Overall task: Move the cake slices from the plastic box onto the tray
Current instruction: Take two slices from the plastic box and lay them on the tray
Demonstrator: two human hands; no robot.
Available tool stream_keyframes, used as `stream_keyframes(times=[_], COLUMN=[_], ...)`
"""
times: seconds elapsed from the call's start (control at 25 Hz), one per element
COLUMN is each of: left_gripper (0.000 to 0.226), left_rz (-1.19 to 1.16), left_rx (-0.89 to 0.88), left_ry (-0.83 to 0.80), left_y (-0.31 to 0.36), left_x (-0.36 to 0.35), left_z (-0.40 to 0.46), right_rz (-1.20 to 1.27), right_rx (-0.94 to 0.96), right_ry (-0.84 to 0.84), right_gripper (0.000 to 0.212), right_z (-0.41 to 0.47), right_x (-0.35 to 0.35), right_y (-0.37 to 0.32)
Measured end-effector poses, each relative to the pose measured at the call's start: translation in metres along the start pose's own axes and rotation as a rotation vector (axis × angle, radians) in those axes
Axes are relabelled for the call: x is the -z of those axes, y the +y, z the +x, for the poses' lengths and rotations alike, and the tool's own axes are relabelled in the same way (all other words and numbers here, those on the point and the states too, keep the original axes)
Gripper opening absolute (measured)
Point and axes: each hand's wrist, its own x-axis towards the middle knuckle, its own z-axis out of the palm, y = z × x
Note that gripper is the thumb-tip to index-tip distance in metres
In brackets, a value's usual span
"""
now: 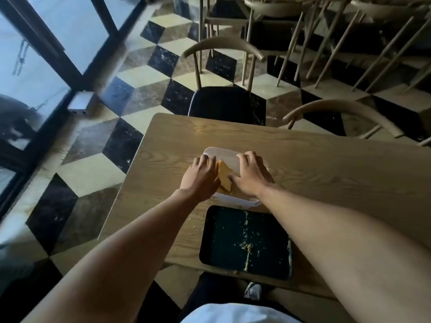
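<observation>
Over the plastic box (229,157), both hands' spread fingers (205,162) flank a cake slice (225,177).

The table (314,173) is pale wood with a clear flowing grain and a soft, low sheen. On it the plastic box (224,153) is translucent, milky and smooth. The tray (210,241) looks dark, smooth and slightly glossy, dusted with dry pale crumbs (247,245). The cake slices (225,177) show a matt, spongy golden surface. The floor tiles (161,59) are polished veined stone. The chair (224,46) has a smooth light wooden frame and a dark matt seat (224,103).
</observation>
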Motion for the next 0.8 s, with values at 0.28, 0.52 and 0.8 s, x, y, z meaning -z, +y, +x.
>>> stream_keyframes(times=[0.28, 0.52, 0.8], left_gripper=[0.048, 0.026, 0.022], left_rz=[-0.247, -0.343, -0.403], left_rx=[0.041, 0.143, 0.216], left_ry=[-0.083, -0.012, 0.079], left_y=[-0.001, 0.002, 0.006], left_x=[-0.028, -0.033, -0.033], left_z=[0.017, 0.014, 0.02], right_rz=[0.231, 0.381, 0.418], right_rx=[-0.261, -0.397, -0.386], right_ry=[-0.099, -0.106, -0.151], right_gripper=[0.059, 0.057, 0.057], right_z=[0.03, 0.051, 0.058], right_x=[-0.042, -0.057, -0.064], right_y=[-0.019, -0.028, -0.02])
